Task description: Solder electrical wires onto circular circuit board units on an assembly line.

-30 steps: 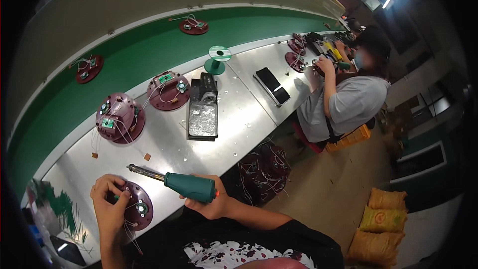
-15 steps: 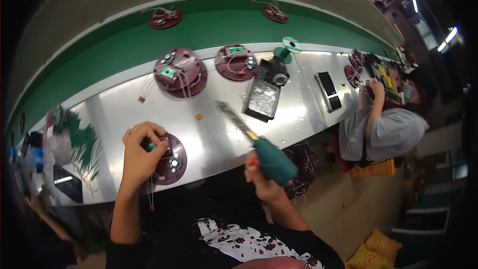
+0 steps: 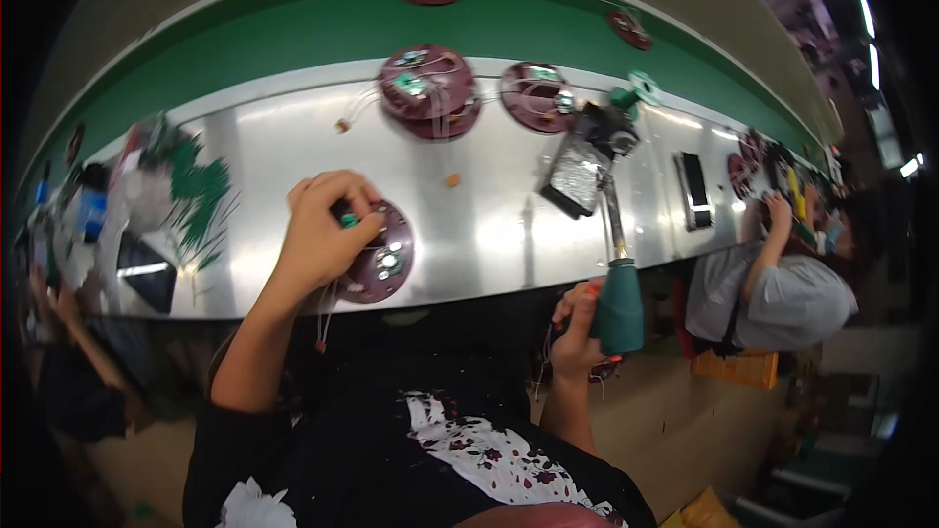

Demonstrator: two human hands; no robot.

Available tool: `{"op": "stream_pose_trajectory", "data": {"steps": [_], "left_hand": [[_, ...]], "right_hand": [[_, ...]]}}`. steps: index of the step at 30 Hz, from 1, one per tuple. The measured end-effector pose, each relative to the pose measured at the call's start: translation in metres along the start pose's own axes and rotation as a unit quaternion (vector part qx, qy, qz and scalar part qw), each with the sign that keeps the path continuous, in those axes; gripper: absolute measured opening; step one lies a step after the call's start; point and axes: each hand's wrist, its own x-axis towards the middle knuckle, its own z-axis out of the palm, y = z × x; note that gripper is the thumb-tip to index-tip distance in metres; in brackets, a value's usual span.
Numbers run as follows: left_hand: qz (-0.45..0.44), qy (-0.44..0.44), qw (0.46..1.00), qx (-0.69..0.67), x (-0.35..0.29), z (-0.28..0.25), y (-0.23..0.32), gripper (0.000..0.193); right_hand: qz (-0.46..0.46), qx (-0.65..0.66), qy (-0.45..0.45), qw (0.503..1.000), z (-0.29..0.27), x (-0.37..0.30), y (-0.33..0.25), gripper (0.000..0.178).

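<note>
The maroon disc [image 3: 399, 235], gripped by the left hand [image 3: 331, 235], is already wired; the soldering iron [image 3: 620, 308] is gripped by the right hand [image 3: 577, 330]; what is left seems too blurred to judge.

I've got a maroon round plastic disc [image 3: 386, 240] near the front edge of the shiny metal tabletop [image 3: 489, 264], face up, small holes around its rim. I see a small green circuit board [image 3: 395, 274] with a bright round part on its lower face, plus a green piece [image 3: 349, 221] at upper left, partly covered. Thin white wires [image 3: 327, 311] hang from its lower left over the edge, small orange-brown connector [image 3: 321, 346] at the end. My soldering iron with teal handle and metal shaft [image 3: 620, 298] is held near upright, tip up, well right of the disc; tip blurry.
</note>
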Motion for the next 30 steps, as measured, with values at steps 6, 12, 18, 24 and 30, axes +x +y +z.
{"op": "stream_pose_trajectory", "data": {"steps": [6, 12, 18, 24, 30], "left_hand": [[0.002, -0.021, 1.0, 0.013, 0.003, -0.007, 0.005, 0.022], [0.167, 0.005, 0.963, 0.211, -0.023, -0.024, 0.039, 0.066], [0.129, -0.174, 0.924, 0.316, 0.013, -0.067, 0.046, 0.109], [-0.02, -0.026, 0.917, 0.397, 0.17, -0.121, 0.004, 0.094], [0.122, 0.127, 0.906, 0.386, 0.343, -0.045, 0.004, 0.065]], "right_hand": [[0.018, 0.009, -0.068, 0.997, 0.013, 0.007, -0.001, 0.024], [0.014, 0.034, -0.098, 0.995, 0.016, 0.013, -0.001, 0.025], [0.027, 0.077, -0.118, 0.99, 0.009, 0.012, 0.009, 0.031], [0.053, 0.107, -0.121, 0.985, 0.009, 0.016, 0.001, 0.036], [0.07, 0.132, -0.078, 0.986, -0.002, 0.01, 0.003, 0.038]]}}
